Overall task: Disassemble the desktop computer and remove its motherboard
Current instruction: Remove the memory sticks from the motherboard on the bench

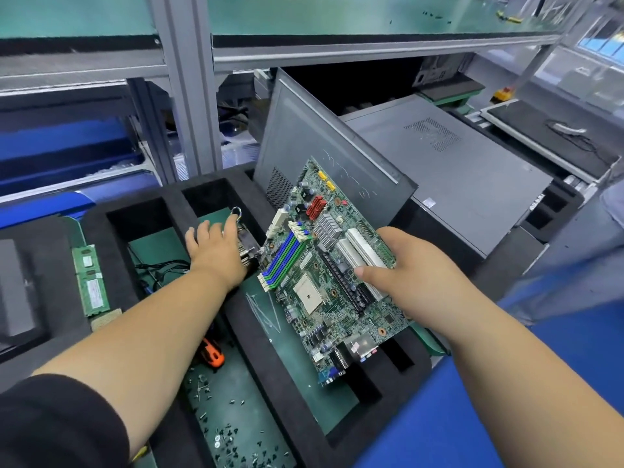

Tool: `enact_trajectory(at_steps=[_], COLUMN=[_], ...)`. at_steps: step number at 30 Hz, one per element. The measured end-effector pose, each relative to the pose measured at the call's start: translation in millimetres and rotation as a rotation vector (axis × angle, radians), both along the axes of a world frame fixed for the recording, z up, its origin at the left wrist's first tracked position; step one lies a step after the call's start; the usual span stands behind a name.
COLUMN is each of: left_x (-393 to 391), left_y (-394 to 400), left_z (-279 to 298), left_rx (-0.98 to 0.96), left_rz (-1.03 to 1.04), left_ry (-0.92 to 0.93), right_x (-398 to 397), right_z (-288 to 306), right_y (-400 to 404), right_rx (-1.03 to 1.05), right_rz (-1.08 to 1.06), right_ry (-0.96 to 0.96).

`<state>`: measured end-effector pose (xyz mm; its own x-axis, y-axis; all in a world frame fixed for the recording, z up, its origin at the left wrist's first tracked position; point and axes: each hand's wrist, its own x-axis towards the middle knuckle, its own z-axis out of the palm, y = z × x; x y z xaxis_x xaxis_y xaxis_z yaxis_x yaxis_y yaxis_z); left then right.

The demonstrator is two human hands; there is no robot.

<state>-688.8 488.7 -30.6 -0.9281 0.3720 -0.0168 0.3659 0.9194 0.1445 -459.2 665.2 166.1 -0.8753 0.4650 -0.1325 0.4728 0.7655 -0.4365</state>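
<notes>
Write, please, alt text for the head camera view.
A person's right hand grips a green motherboard above a black foam tray, while the left hand rests on a heatsink in it.

At frame centre the motherboard (324,265) is glossy green circuit board with a ribbed metal heatsink and shiny plastic slots. Upper right, the computer case (456,184) is matt grey painted metal. The foam tray (290,376) looks black, soft and matt, over smooth green matting.
</notes>
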Motion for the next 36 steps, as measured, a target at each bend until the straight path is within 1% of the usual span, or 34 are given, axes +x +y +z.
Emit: enact_trajectory(at_steps=[3,6,10,15,20,23,27,29,31,36], left_x=[5,12,33,65,96,112,135,147,159,190], left_y=[-5,-15,-32,-67,-93,-103,-111,-115,-119,-136], left_z=[4,12,25,36,45,49,54,59,63,72], left_rx=[0.137,0.275,0.356,0.395,0.398,0.413,0.432,0.444,0.449,0.433], left_rz=[-0.009,0.002,0.027,0.012,0.081,0.111,0.158,0.188,0.223,0.264], left_ry=[-0.024,-0.053,-0.046,-0.026,-0.025,-0.067,-0.072,-0.076,-0.074,-0.075], right_x=[0,-1,-2,-2,-6,-8,-13,-15,-16,-15], right_z=[-7,-15,-28,-48,-71,-78,-77,-77,-75,-77], right_y=[-4,-5,-7,-12,-12,-10,-3,0,3,11], right_rx=[0.025,-0.022,-0.089,-0.130,-0.146,-0.144,-0.070,-0.006,0.014,-0.112], right_rz=[0.027,0.036,0.051,0.043,0.058,0.075,0.125,0.142,0.141,0.101], right_ry=[-0.023,-0.054,-0.093,-0.118,-0.123,-0.109,-0.173,-0.180,-0.168,-0.079])
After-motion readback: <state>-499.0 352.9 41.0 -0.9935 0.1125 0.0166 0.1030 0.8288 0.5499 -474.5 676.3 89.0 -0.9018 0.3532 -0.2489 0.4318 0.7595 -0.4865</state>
